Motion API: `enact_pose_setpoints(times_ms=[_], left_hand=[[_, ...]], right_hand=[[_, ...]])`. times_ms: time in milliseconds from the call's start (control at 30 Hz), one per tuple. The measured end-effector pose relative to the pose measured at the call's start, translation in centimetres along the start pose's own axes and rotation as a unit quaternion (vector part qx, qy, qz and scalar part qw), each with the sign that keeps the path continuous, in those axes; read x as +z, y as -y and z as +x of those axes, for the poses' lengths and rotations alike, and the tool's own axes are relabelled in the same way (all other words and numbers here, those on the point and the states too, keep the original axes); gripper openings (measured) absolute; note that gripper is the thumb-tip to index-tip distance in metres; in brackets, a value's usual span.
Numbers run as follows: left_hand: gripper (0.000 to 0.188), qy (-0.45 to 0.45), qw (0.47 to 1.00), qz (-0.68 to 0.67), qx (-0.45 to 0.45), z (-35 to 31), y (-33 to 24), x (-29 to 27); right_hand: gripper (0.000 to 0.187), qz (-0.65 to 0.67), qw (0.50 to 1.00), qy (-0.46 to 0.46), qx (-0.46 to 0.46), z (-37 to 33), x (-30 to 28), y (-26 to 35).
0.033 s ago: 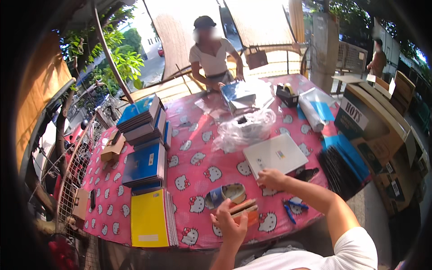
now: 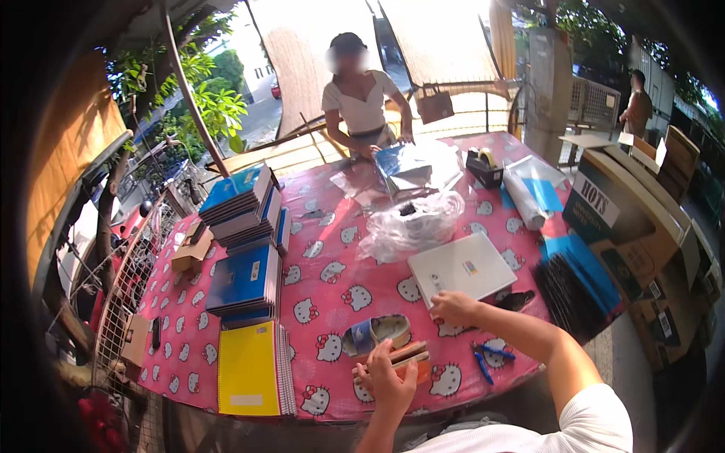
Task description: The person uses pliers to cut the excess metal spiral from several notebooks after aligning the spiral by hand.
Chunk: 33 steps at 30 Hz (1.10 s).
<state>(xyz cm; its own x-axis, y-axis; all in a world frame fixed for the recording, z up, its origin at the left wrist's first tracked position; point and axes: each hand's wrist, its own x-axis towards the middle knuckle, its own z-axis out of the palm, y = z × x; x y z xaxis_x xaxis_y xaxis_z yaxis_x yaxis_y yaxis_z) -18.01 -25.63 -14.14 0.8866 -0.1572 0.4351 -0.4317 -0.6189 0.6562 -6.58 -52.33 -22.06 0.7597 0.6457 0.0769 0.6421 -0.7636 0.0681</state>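
Observation:
My left hand (image 2: 390, 381) is closed round a small orange-and-tan box (image 2: 411, 358) with layered edges, near the front of the table. Just beyond it lies a rolled tape-like ring (image 2: 377, 332), blue and beige, tipped on its side. My right hand (image 2: 455, 308) has its fingers curled at the near left corner of a white notebook (image 2: 464, 268); the fingertips are partly hidden. Blue-handled pliers (image 2: 491, 359) lie open to the right of my left hand. A dark object (image 2: 517, 300) sits beside the notebook's near right corner.
On the left stand stacks of blue notebooks (image 2: 242, 279) and yellow spiral notebooks (image 2: 249, 370). Clear plastic (image 2: 414, 223) lies mid-table. Black-spined blue notebooks (image 2: 578, 283), a tape dispenser (image 2: 483, 167) and cardboard boxes (image 2: 627, 211) are on the right. Across the table, a person (image 2: 362, 113) handles plastic-covered notebooks.
The view has shifted slightly. My left fingers have moved a little over the small box, and my right hand stays at the white notebook's corner.

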Motion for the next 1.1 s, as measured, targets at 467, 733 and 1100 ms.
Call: enact_pose_setpoints(times_ms=[467, 733, 1100], left_hand=[[0.044, -0.014, 0.997, 0.074, 0.010, -0.5, 0.6, 4.3], [0.036, 0.001, 0.995, 0.093, 0.027, -0.5, 0.7, 4.2], [0.028, 0.032, 0.996, 0.020, 0.078, 1.8, 1.4, 4.7]], right_hand=[[0.027, 0.206, 0.975, 0.075, -0.043, 0.5, -2.9, -4.5], [0.021, 0.081, 0.991, 0.091, -0.052, -0.1, -2.2, -2.5], [0.021, 0.251, 0.960, 0.028, -0.124, 0.1, -1.2, -7.5]])
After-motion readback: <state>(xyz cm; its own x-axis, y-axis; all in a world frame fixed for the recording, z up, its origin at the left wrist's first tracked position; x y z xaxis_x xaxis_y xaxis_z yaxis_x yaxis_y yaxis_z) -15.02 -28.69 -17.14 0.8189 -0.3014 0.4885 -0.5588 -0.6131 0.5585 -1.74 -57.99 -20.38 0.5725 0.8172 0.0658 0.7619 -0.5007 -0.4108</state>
